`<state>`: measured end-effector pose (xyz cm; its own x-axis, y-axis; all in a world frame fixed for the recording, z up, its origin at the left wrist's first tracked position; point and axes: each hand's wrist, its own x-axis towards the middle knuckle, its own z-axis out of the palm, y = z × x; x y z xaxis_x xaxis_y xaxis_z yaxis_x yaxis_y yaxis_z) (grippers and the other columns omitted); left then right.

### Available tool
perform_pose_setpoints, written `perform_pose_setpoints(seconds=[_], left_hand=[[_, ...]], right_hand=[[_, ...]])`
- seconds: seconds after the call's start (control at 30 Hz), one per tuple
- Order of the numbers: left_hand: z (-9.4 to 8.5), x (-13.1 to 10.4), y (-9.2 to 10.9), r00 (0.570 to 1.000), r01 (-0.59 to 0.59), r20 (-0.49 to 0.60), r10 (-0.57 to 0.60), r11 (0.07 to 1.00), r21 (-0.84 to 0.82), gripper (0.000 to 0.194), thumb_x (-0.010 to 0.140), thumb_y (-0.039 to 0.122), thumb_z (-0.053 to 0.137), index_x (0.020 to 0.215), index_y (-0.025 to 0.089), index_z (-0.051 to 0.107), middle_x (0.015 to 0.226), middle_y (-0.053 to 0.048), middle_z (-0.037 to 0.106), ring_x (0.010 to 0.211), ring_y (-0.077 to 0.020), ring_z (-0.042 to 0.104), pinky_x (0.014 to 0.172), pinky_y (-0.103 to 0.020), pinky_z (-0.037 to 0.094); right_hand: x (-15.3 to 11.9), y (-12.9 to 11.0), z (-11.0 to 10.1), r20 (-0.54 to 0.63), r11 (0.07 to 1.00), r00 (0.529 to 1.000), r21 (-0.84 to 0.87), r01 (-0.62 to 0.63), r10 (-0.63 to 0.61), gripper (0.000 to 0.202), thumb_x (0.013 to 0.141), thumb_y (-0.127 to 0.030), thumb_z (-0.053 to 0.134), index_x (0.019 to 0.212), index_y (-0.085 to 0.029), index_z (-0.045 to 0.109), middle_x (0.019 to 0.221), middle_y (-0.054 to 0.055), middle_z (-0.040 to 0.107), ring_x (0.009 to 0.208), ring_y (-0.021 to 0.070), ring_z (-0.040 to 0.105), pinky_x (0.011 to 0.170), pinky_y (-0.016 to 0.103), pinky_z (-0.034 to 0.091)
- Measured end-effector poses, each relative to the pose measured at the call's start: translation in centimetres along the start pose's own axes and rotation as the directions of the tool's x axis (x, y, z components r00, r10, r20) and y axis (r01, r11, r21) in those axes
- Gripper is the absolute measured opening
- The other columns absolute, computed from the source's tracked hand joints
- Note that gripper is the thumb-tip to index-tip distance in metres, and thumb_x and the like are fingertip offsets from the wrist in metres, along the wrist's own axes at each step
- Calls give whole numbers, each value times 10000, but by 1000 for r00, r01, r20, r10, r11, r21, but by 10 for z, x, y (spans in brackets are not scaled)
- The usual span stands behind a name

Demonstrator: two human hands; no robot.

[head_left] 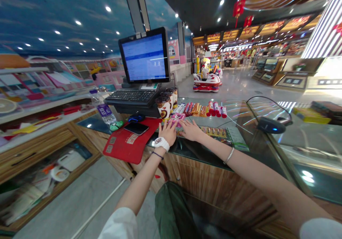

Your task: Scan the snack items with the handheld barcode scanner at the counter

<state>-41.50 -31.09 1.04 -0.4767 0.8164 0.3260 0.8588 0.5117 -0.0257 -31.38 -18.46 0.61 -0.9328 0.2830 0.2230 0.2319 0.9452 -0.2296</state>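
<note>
My left hand (167,132), with a white watch on the wrist, lies over the counter's near edge with its fingers spread. Beside it my right hand (191,130) reaches in from the right, fingers stretched out. The fingertips of both rest on or just over pink packets (178,116); whether they press on them I cannot tell. Behind my left hand stand several brown-and-white cups (164,107). Farther back, a row of orange and red wrapped snacks (196,109) leads to several red tubes (217,109). A flat pack (213,131) lies right of my right hand.
A monitor (145,55) and a keyboard (133,95) stand at the counter's back left. Nearby are a water bottle (104,109), a mouse (136,118) and a phone (136,128) on a red mat (123,150). A black scanner (271,125) sits at the right.
</note>
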Motion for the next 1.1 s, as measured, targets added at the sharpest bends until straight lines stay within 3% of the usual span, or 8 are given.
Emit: perform_pose_setpoints(seconds=[0.27,0.7,0.87,1.1], left_hand=[[-6,15,4,993,37,112,-44,997,64,565,991,272,318,1555,285,337,1624,-36,328,1528,-324,201,1228,-622,144],[5,20,10,992,86,90,-93,993,77,587,1000,276,314,1583,262,251,1657,-50,230,1538,-335,143,1229,-618,150],[-8,10,31,998,67,15,-67,997,47,573,1006,299,316,1575,245,282,1645,-58,262,1529,-332,189,1230,-602,172],[-29,4,82,994,-70,-86,71,997,16,562,1003,336,361,1559,252,330,1637,-43,288,1524,-318,216,1231,-593,181]], right_hand=[[12,-1,-4,18,999,999,-32,-43,44,659,969,-312,473,1567,-126,269,1634,132,273,1503,337,263,1213,616,167],[9,7,-1,40,998,998,17,-55,54,696,996,-420,406,1602,-177,165,1667,95,146,1536,319,153,1217,614,150],[-11,18,-18,-44,999,999,-41,-24,22,724,971,-405,456,1601,-185,175,1662,104,161,1532,312,179,1215,596,179],[-60,49,-55,-218,988,975,-137,-66,34,740,925,-341,514,1582,-143,236,1639,114,260,1512,302,257,1225,572,178]])
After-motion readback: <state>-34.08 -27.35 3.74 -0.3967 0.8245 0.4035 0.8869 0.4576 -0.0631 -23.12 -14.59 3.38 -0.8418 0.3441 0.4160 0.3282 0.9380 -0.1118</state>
